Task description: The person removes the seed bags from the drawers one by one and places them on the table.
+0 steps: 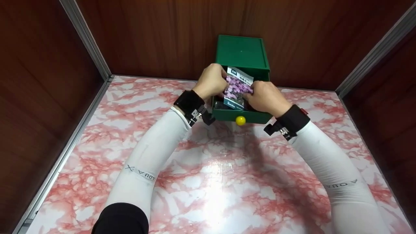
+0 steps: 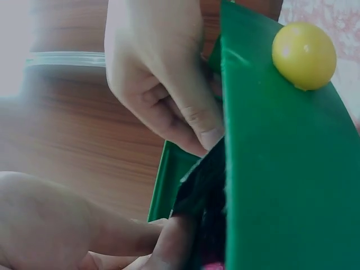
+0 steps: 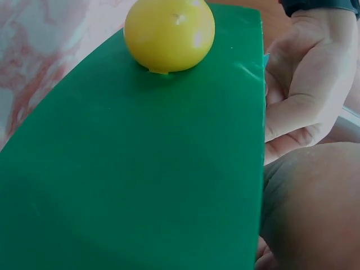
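A seed packet (image 1: 238, 88) with purple flowers printed on it is held upright over the open drawer (image 1: 241, 115) of a small green box (image 1: 242, 53), which stands at the back of the marbled pink bench (image 1: 208, 182) against the wooden wall. The lower end of the packet is down inside the drawer, while the upper end stands clear above the drawer rim.

The packet is judged to be light, thin and easily bent; as a glossy printed pouch it may be a little slippery, and it could be creased if squeezed hard. It is best taken by its side edges or upper corners, pinched flat between thumb and fingers, which is close to how it is gripped here.

The left hand (image 1: 212, 80) is curled round the left edge of the packet, with the fingers folded over the top corner. The right hand (image 1: 265, 96) is closed on the right edge, lower down, with the knuckles turned up. Neither hand is released; both are grasping the packet. In the wrist views the drawer front and its round yellow knob (image 1: 240, 120) are seen close up, and bent fingers (image 2: 197, 121) are seen behind the drawer front. A dark object is glimpsed inside the drawer, but what it is cannot be told.
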Available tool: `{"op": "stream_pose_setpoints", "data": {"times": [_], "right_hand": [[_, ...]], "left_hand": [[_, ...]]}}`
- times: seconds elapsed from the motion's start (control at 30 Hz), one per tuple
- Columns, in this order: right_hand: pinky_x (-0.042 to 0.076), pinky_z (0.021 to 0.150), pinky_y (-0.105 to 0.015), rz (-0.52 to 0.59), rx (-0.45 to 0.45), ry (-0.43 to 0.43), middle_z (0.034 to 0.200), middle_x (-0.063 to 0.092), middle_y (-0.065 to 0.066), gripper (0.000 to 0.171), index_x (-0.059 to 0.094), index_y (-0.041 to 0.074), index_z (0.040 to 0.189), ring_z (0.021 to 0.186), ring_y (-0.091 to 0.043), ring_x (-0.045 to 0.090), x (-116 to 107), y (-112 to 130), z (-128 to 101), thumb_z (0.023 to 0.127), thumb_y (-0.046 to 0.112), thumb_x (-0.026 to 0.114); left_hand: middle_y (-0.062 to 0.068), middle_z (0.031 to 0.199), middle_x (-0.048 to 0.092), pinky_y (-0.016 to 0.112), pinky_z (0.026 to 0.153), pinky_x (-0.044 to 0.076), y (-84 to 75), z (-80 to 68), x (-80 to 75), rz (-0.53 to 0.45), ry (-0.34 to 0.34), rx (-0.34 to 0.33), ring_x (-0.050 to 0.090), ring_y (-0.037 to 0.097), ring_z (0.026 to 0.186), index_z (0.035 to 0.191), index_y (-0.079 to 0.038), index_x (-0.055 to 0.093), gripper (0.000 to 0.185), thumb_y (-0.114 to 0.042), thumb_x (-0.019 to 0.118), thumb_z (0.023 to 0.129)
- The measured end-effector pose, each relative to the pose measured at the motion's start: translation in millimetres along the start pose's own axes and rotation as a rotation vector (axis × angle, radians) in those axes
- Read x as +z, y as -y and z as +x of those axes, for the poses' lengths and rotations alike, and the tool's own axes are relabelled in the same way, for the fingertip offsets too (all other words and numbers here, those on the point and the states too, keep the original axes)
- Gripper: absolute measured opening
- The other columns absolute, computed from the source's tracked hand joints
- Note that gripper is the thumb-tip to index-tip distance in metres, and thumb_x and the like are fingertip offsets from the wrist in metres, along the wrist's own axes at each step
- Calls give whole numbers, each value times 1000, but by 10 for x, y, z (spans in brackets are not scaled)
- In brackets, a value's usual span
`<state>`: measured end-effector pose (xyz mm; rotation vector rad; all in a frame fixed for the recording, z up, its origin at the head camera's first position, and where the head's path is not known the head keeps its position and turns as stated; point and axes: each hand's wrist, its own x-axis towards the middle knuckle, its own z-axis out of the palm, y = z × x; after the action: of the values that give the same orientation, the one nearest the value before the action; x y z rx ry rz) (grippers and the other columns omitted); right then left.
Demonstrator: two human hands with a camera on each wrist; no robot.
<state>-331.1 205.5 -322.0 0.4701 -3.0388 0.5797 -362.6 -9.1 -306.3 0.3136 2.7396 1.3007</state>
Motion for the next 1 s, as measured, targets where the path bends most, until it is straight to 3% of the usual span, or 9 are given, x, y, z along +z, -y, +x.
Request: {"op": "stream_pose_setpoints", "data": {"times": [0.13, 0.4, 0.63, 0.73, 0.87, 1.0], "right_hand": [[50, 74, -47, 3, 39, 22, 94, 67, -21, 40, 72, -9, 110, 82, -36, 61, -3, 7, 27, 111, 30, 67], [45, 67, -39, 47, 97, 58, 84, 56, -12, 41, 74, -4, 107, 78, -31, 58, -48, -14, 41, 112, 36, 66], [46, 64, -34, 141, 149, 74, 88, 58, -10, 39, 74, -2, 112, 77, -26, 57, -89, -27, 40, 110, 37, 71], [46, 67, -35, 189, 168, 73, 87, 55, -8, 41, 72, -3, 126, 73, -24, 56, -110, -30, 42, 108, 34, 73], [51, 75, -34, 276, 202, 77, 84, 60, -7, 57, 60, -7, 151, 72, -20, 59, -137, -35, 45, 108, 29, 74], [56, 73, -31, 384, 228, 81, 89, 69, -10, 61, 55, -7, 156, 74, -18, 65, -168, -52, 35, 108, 25, 75]], "left_hand": [[15, 132, 68, 25, 62, 64, 0, -20, -34, -76, 10, -38, 71, 13, 66, 136, 5, 69, 36, 3, 75, 100], [17, 135, 63, 26, 66, 65, -14, -35, -82, -225, 40, -96, 71, 16, 69, 134, 8, 65, 34, 6, 75, 101], [16, 131, 62, 28, 68, 66, 53, -28, -134, -288, 68, -85, 72, 18, 72, 131, 9, 66, 31, 4, 76, 101], [17, 128, 63, 29, 67, 66, 94, -33, -156, -343, 72, -81, 71, 19, 72, 128, 10, 67, 30, 4, 77, 100], [18, 123, 66, 28, 63, 65, 146, -36, -171, -435, 69, -98, 68, 19, 70, 126, 12, 68, 31, 5, 77, 97], [17, 118, 69, 27, 62, 64, 177, -42, -187, -487, 74, -124, 68, 18, 71, 127, 12, 69, 32, 5, 79, 97]]}}
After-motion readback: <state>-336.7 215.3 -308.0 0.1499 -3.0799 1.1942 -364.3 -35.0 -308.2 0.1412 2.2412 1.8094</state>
